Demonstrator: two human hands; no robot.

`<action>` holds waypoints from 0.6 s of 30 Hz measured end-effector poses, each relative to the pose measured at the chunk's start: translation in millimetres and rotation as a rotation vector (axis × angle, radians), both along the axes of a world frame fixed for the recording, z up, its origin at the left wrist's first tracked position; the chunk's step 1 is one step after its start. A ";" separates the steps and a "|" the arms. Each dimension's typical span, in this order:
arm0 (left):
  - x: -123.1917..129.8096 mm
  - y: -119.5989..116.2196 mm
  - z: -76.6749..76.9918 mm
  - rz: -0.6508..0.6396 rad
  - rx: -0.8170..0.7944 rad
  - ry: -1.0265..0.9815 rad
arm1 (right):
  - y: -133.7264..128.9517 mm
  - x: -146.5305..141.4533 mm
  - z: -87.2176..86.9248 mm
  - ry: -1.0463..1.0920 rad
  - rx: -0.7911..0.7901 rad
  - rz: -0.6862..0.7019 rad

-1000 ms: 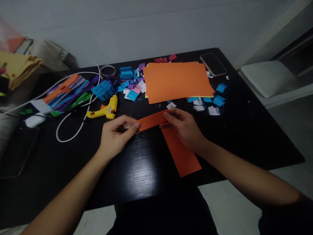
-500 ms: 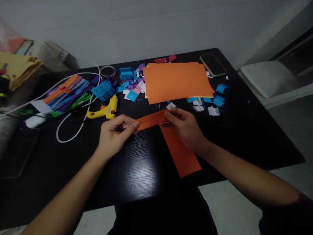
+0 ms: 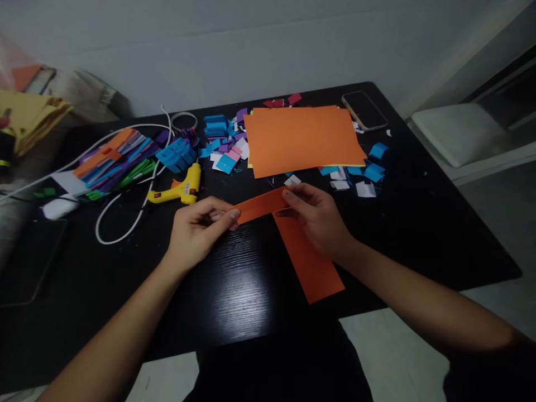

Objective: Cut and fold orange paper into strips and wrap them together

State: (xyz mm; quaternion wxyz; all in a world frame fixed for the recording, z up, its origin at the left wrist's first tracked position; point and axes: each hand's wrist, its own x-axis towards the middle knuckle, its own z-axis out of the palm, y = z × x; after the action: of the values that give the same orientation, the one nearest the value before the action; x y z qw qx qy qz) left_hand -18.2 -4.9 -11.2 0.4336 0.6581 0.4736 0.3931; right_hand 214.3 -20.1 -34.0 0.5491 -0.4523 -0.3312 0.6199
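Between my two hands stretches a narrow orange paper strip, held a little above the black table. My left hand pinches its left end between thumb and fingers. At the other end, my right hand grips the strip, thumb on top. A wider orange paper piece lies slanted on the table under my right hand; its upper end is partly covered by that hand. Beyond my hands rests a large orange paper sheet, with yellow paper edges showing beneath it.
A yellow glue gun lies left of my hands, near a looped white cable. Bundled coloured strips and small blue, purple and white paper pieces are spread behind. A phone sits at the back right.
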 end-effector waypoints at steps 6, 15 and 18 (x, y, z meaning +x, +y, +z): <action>-1.3 -0.4 -4.5 -0.309 -0.165 0.070 | -0.7 -0.8 -3.0 -0.009 -0.002 0.008; -0.9 -3.1 -2.1 -0.522 -0.282 0.118 | -3.0 -1.2 -1.1 -0.087 0.003 0.073; -2.6 -2.1 0.1 -0.540 -0.275 0.096 | -4.1 -2.2 0.8 -0.090 -0.020 0.156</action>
State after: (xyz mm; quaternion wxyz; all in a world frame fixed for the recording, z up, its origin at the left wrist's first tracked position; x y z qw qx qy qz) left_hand -20.8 -7.1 -11.0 0.5843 0.7133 0.3505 0.1643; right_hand 212.1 -24.2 -33.2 0.4791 -0.4582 -0.3835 0.6430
